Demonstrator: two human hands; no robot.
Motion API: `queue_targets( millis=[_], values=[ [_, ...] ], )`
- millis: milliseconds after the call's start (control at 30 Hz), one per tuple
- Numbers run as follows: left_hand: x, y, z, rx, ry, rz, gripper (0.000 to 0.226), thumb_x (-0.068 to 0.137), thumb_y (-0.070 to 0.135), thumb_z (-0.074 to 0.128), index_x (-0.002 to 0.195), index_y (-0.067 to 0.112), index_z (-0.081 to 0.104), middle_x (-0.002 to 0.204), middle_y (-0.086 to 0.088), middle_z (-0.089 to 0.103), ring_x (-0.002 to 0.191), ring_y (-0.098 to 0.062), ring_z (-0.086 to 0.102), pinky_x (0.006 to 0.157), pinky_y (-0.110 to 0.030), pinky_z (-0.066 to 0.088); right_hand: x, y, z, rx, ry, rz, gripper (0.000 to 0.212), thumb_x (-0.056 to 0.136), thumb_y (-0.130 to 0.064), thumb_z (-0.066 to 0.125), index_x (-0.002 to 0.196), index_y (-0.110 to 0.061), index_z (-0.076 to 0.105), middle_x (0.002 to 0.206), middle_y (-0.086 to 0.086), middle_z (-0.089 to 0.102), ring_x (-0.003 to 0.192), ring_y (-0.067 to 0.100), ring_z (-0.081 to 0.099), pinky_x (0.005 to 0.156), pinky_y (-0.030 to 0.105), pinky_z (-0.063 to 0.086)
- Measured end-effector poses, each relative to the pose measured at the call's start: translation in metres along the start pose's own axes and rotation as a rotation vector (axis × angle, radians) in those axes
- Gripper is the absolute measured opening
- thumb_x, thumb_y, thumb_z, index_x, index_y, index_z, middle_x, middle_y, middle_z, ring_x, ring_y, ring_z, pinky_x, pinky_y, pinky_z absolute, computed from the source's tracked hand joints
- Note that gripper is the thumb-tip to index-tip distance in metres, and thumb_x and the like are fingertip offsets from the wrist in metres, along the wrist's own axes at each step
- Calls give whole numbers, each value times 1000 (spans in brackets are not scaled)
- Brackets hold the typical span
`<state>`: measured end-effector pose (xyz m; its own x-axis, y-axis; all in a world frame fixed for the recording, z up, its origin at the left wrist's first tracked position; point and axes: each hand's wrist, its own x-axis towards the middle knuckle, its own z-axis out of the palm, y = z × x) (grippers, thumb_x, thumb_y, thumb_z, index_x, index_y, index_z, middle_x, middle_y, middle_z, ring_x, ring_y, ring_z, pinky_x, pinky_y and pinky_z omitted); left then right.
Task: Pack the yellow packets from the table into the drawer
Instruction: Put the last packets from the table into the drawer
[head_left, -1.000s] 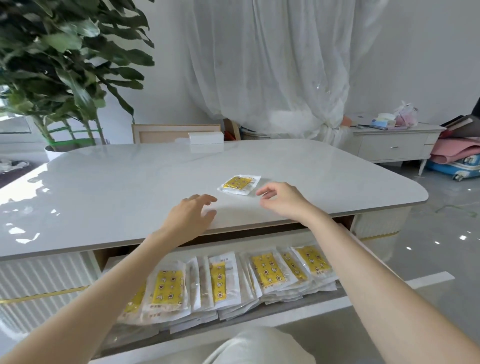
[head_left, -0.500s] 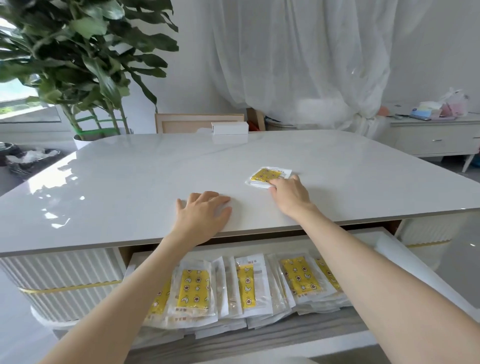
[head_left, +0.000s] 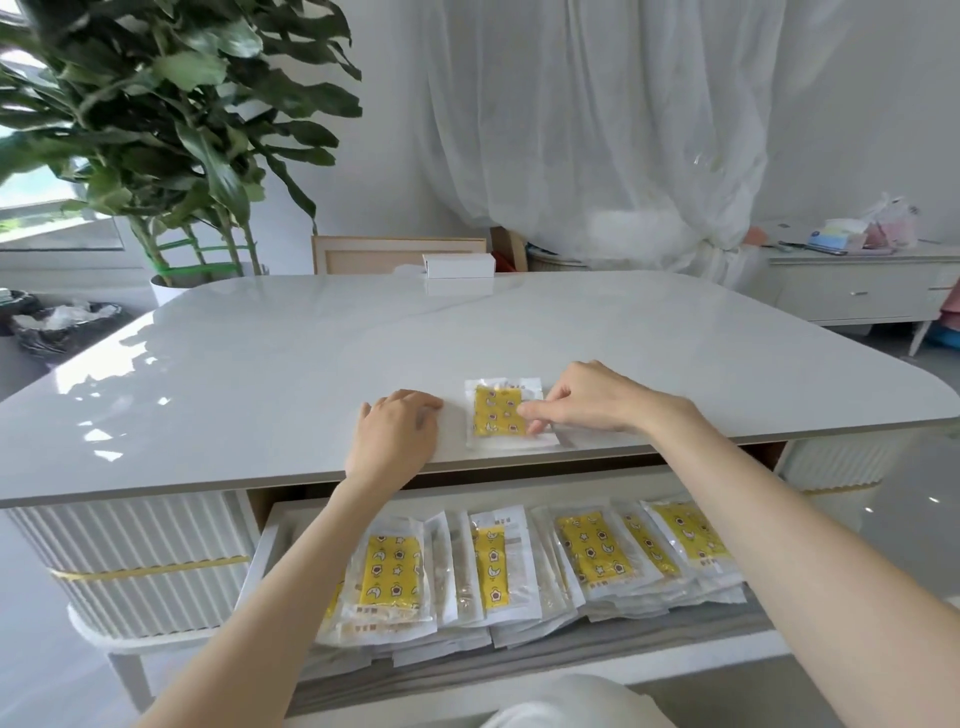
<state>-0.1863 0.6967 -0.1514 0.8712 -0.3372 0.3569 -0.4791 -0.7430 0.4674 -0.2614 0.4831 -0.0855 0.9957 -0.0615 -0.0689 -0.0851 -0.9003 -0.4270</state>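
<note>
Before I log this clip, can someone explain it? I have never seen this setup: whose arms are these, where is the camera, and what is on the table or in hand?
There is no machine here: a person works with two bare hands. The single picture comes from a camera worn on the person's head, looking forward and down, so both arms reach in from the bottom.

On the white table lie one yellow packet, near the front edge, and a small white box at the far edge. The right hand has its fingertips on the packet's right edge and seems to pinch it; the packet lies flat, not lifted. The left hand rests open on the tabletop beside it, holding nothing.

Below, the drawer is pulled open and holds rows of matching packets.
</note>
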Motion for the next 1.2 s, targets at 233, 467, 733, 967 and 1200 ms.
queue_targets(
  millis=[233,467,733,967,1200],
  values=[
    [-27,27,8,-47,54,33,36,96,44,39,103,28,70,116,14,66,111,-14,54,97,-28,32,-8,3,31,-3,253,187,57,80,-66,56,117,-23,56,117,2,57,111,21,53,87,36,45],
    [-35,41,17,-70,62,14,30,90,52,48,107,40,69,121,21,61,118,-8,49,102,-25,27,2,-12,39,254,171,392,92,45,-68,72,118,-15,52,116,5,62,111,27,57,95,41,48],
    [-41,54,21,-125,36,27,26,95,36,45,103,35,69,116,13,62,112,-16,52,101,-30,29,-19,12,21,607,133,339,49,76,-22,79,117,-6,57,114,6,65,99,17,61,66,25,49],
    [-42,81,32,-258,55,-21,41,93,6,28,114,24,58,115,0,62,102,-22,56,109,-39,27,-73,48,8,478,-344,463,24,89,-18,64,109,-3,64,100,10,70,80,20,68,67,26,57],
    [-43,108,48,-158,-49,116,40,94,12,33,125,26,54,128,-1,56,111,-19,55,109,-37,22,-83,104,38,249,-199,717,38,91,-19,61,125,-4,52,124,14,61,109,29,62,92,40,53]
  ],
)
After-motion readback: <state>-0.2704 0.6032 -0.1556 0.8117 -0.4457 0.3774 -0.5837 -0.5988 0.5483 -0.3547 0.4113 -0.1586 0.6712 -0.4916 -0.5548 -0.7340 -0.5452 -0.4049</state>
